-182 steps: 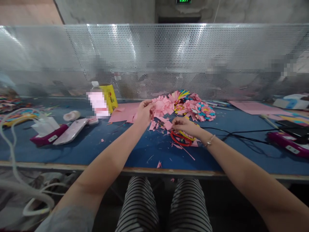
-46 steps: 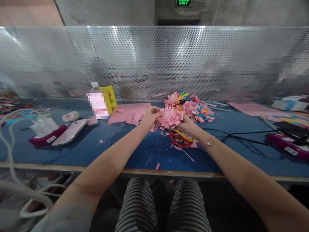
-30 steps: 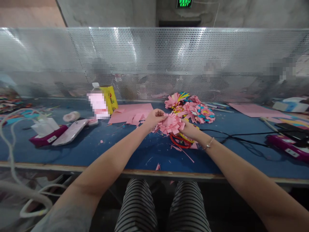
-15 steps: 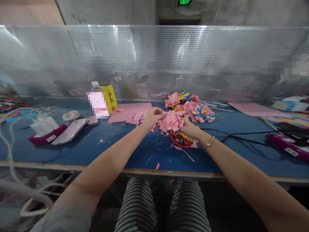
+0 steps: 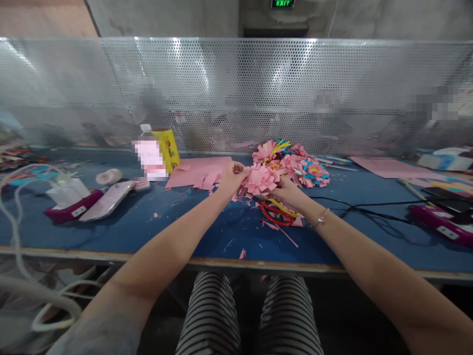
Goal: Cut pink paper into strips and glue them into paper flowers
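Note:
Between my two hands is a pink paper flower [image 5: 260, 179] with many cut petals. My left hand [image 5: 233, 176] pinches a petal at its left edge, thumb and fingers together. From the right, my right hand [image 5: 290, 191] grips the flower's edge, its fingertips partly hidden behind the petals. Just below lie scissors with red and yellow handles [image 5: 277, 214], their blades hidden under the flower. Behind my right hand sits a heap of finished-looking pink, yellow and blue paper flowers [image 5: 314, 171].
Pink paper sheets [image 5: 201, 169] with cut strips lie left of the flower. A bottle [image 5: 151, 160], a yellow packet [image 5: 170, 150], a phone [image 5: 109, 201] and a purple power strip [image 5: 74, 208] stand further left. Black cables [image 5: 364, 204] cross the right side. A perforated metal screen [image 5: 236, 88] borders the back.
The flower has tilted and shifted slightly up and left in my hands. Both hands keep their grip, with small finger movements only.

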A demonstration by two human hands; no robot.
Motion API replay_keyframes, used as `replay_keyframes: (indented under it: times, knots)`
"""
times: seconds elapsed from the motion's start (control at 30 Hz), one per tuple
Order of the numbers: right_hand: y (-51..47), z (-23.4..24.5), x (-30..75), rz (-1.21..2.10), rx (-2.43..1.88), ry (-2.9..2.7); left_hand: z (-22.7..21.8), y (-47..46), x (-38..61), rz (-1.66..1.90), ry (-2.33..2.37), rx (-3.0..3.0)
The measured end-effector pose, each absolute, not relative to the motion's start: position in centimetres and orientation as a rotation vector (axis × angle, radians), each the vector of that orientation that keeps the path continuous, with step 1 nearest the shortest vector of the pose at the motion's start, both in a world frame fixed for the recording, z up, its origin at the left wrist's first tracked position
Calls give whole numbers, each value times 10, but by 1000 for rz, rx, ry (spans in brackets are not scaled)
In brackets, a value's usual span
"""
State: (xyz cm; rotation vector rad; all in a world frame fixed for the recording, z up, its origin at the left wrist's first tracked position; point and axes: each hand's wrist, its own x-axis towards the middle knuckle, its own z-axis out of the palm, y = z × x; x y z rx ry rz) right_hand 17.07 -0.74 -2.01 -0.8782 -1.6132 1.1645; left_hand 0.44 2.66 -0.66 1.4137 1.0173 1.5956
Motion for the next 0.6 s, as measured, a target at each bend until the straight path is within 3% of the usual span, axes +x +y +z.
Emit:
replay_keyframes:
  times: [0.6]
  knots:
    - [-12,-13,166,1071,-899,-1612,-1,17,6,1666,1157,1491]
